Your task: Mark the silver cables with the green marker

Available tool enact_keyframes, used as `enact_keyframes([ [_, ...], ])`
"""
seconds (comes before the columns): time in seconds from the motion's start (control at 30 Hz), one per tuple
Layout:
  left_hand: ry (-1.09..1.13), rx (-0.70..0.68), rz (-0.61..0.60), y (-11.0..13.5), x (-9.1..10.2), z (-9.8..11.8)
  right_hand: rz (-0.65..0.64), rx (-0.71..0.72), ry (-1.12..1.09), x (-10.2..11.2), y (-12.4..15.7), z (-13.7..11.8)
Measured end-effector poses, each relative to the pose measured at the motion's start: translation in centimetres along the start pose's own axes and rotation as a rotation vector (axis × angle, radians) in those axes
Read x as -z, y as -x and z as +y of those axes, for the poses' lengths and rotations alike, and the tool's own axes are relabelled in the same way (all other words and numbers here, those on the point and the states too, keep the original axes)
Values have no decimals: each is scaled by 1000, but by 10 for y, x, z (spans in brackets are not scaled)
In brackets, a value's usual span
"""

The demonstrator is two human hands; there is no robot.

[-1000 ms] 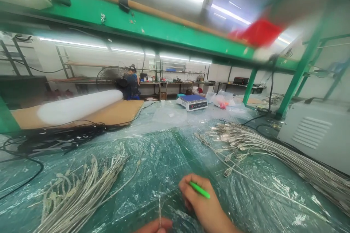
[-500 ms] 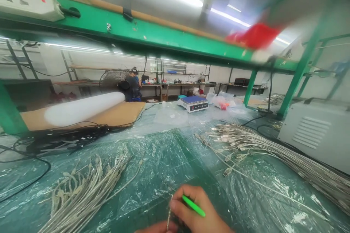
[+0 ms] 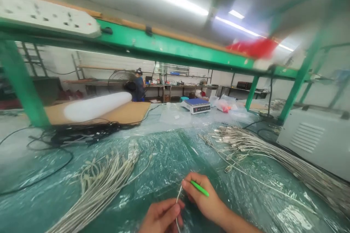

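Your right hand [image 3: 203, 198], low centre of the frame: fingers closed around a green pen [image 3: 199, 188] and pinching the upper end of a thin grey cable [image 3: 178, 196]. Your left hand [image 3: 161, 216], bottom edge just left of it: fingertips pressed together on the same cable lower down; the cable runs between the two hands, over the clear plastic sheet [image 3: 169, 153] that covers the table.

Lower left: a loose bundle of grey cables [image 3: 101, 182] lying on the sheet, well apart from your hands. Right of centre: a larger fan of cables with metal plugs [image 3: 246, 145], running off to the lower right. Far right: a white vented box [image 3: 314, 142]. Middle distance: a weighing scale with a blue top [image 3: 197, 105], a white roll [image 3: 98, 106] on brown board, black leads [image 3: 79, 136] beside it. Upper left: a white power strip [image 3: 46, 18] on the green frame [image 3: 169, 47]. Background: a person [image 3: 140, 86] at a far bench.
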State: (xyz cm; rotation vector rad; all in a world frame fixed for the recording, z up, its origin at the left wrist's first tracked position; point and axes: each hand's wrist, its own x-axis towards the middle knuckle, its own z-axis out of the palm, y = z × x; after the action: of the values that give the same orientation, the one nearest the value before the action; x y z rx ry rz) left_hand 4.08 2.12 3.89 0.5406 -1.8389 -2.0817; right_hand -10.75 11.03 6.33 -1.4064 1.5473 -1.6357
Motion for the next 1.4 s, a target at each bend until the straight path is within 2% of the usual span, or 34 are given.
enact_keyframes([
  [0.1,48,-72,23,4,-12,6,17,0,26,6,-3,1],
  [0.17,60,-96,22,8,-18,13,79,12,41,15,-7,1],
  [0.27,65,-114,10,13,-21,18,207,47,44,29,-16,1],
  [0.37,89,-125,37,16,-20,17,258,82,16,37,-19,3],
  [0.5,120,-109,61,18,-20,19,215,118,-58,32,-15,2],
  [0.67,107,-127,138,16,-24,20,59,169,-157,18,-2,-11],
  [0.9,44,-157,234,8,-19,11,-53,103,-291,5,12,-21],
  [1.13,11,-122,268,9,-19,13,-17,-40,-460,1,8,-14],
  [1.27,22,-83,274,8,-14,9,-10,-105,-466,-1,8,-13],
  [1.4,15,-52,246,6,-8,4,5,-110,-433,-2,8,-12],
])
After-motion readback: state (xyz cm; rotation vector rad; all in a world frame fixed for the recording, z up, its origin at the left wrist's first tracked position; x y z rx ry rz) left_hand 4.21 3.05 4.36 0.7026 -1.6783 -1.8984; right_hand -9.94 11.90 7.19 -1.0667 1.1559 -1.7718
